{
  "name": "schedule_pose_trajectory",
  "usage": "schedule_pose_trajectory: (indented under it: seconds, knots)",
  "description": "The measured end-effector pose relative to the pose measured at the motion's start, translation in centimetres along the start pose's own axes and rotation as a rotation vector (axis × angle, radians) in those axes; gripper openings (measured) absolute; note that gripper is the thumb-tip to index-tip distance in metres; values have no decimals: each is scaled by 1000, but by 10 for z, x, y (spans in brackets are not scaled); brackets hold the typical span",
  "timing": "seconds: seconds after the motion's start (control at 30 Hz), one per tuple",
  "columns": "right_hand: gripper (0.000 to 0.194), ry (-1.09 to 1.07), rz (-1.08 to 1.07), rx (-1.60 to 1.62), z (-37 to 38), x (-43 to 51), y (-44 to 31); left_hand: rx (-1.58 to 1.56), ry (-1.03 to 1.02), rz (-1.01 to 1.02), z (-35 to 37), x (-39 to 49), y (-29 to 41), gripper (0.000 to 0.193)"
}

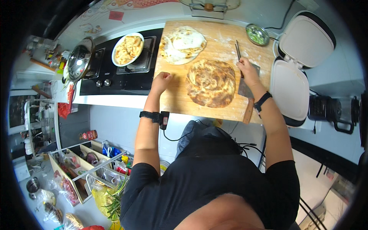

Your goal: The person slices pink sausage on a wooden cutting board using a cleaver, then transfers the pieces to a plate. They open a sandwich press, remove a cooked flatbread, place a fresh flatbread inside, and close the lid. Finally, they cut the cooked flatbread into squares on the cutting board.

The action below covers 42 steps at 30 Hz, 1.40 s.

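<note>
A browned round flatbread (211, 83) lies on the floured wooden board (175, 100) in front of me. Behind it to the left is a paler, flatter dough round (183, 45). My right hand (247, 69) is at a pair of dark chopsticks (237, 49), over the blade of a wooden-handled cleaver (245, 87) lying on the board; its fingers are closed around the chopsticks. My left hand (162, 82), loosely curled, is at the board's left edge; whether its fingers hold anything cannot be seen. A bowl of chopped greens (257, 34) stands at the board's back right corner.
An oval dish of cut flatbread pieces (128, 49) sits on the black gas hob (115, 77). A lidded pan (80, 60) stands farther left. At right lies an opened electric griddle (289, 89), with a glass jug appliance (330, 112) beyond it. Lower left are open drawers (83, 175).
</note>
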State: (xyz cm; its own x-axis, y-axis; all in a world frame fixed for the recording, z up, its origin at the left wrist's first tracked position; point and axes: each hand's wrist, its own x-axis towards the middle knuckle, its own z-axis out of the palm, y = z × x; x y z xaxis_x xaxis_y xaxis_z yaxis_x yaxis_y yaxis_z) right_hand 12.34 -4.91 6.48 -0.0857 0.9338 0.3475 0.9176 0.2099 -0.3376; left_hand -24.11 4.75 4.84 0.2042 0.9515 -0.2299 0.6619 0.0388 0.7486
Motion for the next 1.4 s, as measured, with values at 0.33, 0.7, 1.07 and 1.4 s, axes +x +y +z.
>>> schedule_pose_trajectory:
  seconds: [0.33,0.7,1.07,1.4]
  knots:
    - [26,-305,140,-14,-5,31,16,-537,139,-269,0,107,-29,37]
    - [42,-373,513,279,132,204,16,-1356,167,-531,19,82,-16,4]
    - [36,-409,637,146,148,228,-3,-1297,129,-513,26,87,8,25]
    - [22,-230,310,457,97,242,-101,-1304,151,-591,26,102,11,16]
